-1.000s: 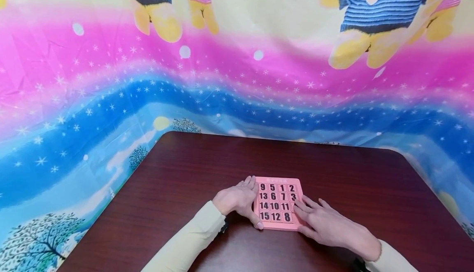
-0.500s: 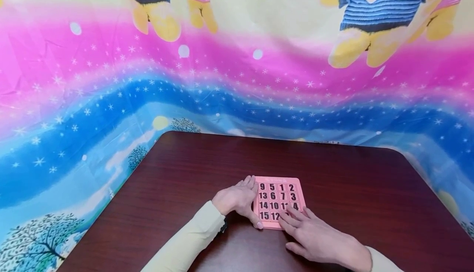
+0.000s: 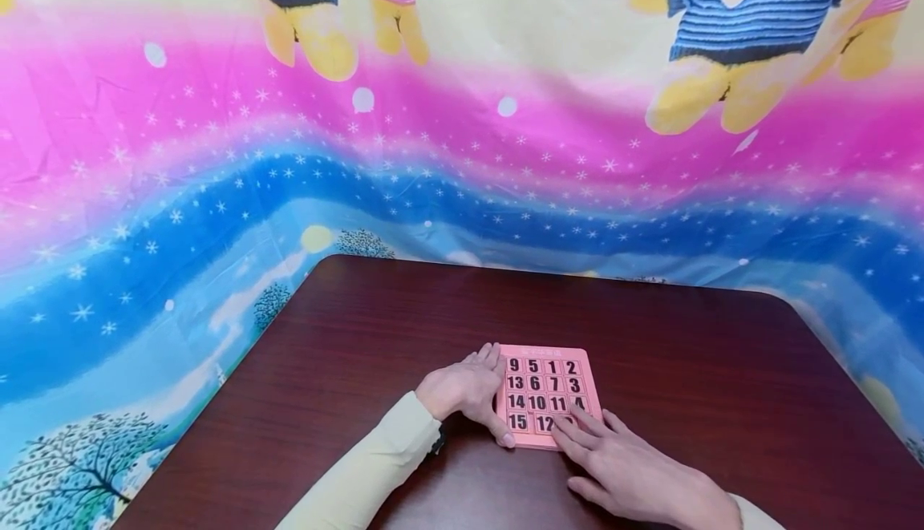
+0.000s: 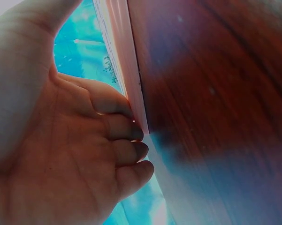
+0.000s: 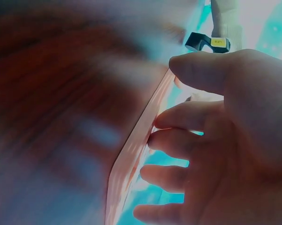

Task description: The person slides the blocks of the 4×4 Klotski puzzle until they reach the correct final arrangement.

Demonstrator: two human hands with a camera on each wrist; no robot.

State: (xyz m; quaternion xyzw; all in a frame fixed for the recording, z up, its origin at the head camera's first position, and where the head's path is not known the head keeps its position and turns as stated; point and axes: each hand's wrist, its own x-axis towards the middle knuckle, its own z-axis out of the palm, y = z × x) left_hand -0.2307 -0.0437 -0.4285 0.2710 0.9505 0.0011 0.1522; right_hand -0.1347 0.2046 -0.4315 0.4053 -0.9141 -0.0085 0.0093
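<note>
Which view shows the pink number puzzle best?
The head view: it looks down on the pink number puzzle, with most numbers readable, though the right hand partly covers its lower right. Both wrist views show mainly the puzzle's side, the left one beside the left hand, with no readable numbers.

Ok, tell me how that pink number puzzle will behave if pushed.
The pink number puzzle looks stiff, judging by its straight edges. Thin and lying flat, it probably won't roll or tip. It may slide, since the table looks smooth and glossy.
</note>
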